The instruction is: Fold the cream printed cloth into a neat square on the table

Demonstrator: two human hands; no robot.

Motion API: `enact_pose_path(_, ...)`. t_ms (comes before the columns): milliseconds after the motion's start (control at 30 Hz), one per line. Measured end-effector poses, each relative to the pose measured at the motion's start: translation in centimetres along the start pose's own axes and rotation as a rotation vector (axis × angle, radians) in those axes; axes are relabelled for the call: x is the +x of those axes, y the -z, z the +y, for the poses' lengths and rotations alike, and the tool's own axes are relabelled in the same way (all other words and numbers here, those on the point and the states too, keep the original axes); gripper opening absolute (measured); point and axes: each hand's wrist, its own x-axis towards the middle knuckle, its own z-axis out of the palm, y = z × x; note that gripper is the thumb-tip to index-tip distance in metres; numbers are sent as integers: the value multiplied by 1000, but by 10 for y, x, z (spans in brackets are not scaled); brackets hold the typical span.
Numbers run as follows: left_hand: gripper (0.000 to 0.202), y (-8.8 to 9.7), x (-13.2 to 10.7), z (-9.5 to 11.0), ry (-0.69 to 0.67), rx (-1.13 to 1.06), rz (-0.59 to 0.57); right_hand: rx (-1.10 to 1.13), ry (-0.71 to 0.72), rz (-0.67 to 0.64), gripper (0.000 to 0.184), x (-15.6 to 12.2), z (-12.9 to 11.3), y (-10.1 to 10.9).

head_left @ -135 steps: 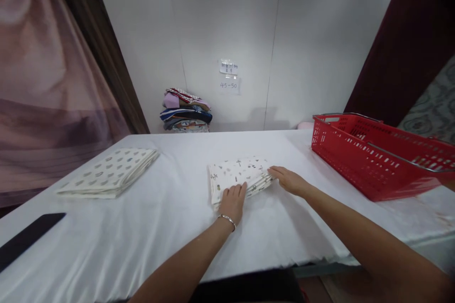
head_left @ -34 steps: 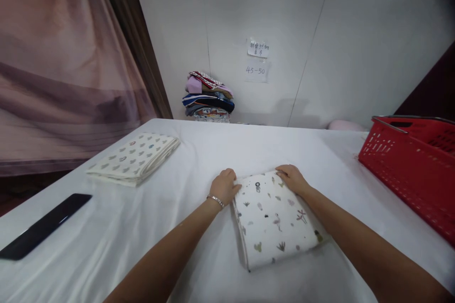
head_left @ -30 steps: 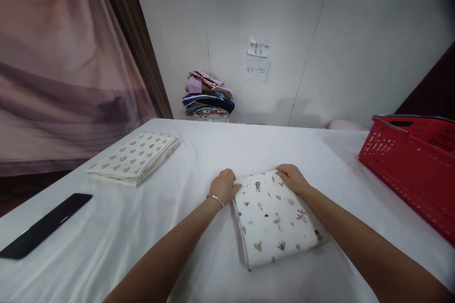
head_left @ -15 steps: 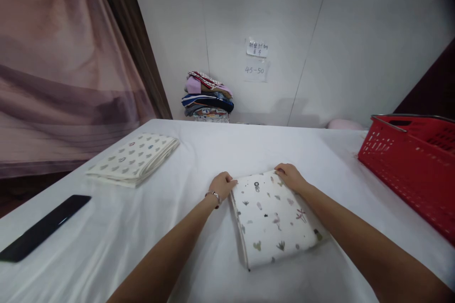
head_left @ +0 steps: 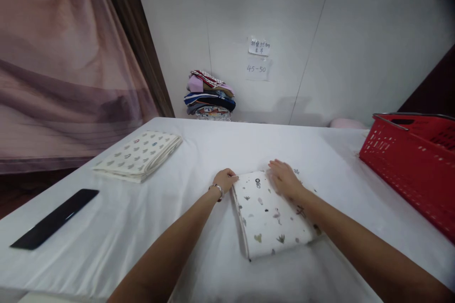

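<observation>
A folded white cloth (head_left: pixel 266 220) printed with small plants and animals lies on the white table (head_left: pixel 213 151) in front of me. My left hand (head_left: pixel 224 180), with a bracelet on the wrist, pinches the cloth's far left corner. My right hand (head_left: pixel 282 180) lies flat and open on the cloth's far part, fingers stretched out and pressing down.
A second folded cloth (head_left: pixel 139 156) with small grey prints sits at the far left of the table. A black flat object (head_left: pixel 53 218) lies near the left edge. A red basket (head_left: pixel 412 161) stands at the right. A pile of folded clothes (head_left: pixel 209 100) rests against the wall.
My right hand has slid from the cloth's far right corner leftward onto its top surface. My left hand stays at the far left corner.
</observation>
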Motion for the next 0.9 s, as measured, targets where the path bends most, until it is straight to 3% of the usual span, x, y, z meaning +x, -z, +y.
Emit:
enact_pose_path(167,10,-4,6,-6,-18,-71,-11,58,182,-204,55,-15,-55,-11)
enact_pose_path(300,15,-2,4,-7,9,-175,39,19,158,-286,57,-14,-64,-22)
enact_pose_path(500,12,6,-32,-14,87,-255,107,45,142,-236,53,-18,-65,-22)
enact_pose_path(700,9,-5,-74,-8,201,-422,-28,208,100,10,25,-24,-98,-19)
enact_pose_path(900,7,-17,-77,-5,216,-466,-20,158,-134,-120,22,-20,-126,-18)
